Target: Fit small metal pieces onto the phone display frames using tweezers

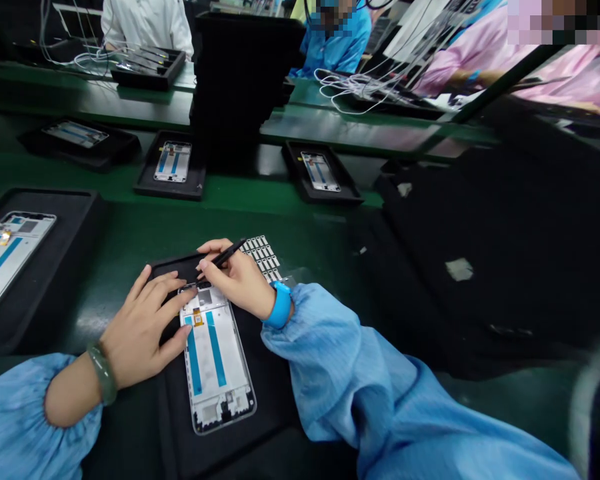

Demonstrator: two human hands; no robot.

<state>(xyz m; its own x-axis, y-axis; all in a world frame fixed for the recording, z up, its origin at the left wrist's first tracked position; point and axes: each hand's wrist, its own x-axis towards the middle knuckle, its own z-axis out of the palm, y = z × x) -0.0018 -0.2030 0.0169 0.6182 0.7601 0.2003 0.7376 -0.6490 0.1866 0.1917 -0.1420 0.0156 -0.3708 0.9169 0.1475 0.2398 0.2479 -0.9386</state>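
Observation:
A phone frame (207, 367) with two blue adhesive strips and a small orange flex piece lies in a black tray (275, 400) in front of me. My left hand (147, 327) rests with spread fingers over its left edge and upper left corner, the thumb on the frame's side. In my right hand (240, 280) is a slim black pen-like tool (225, 253), pinched near the frame's top edge. The tool's working tip is hidden behind my fingers. Just beyond my right hand lies a sheet of small pale stickers (263, 257).
Another phone frame (17, 253) sits in a black tray (75, 220) at left. Several trayed frames, such as this one (173, 161), line the far side. A tall black stack (245, 73) stands behind, and black trays (480, 220) pile up at right. Co-workers (147, 23) sit opposite.

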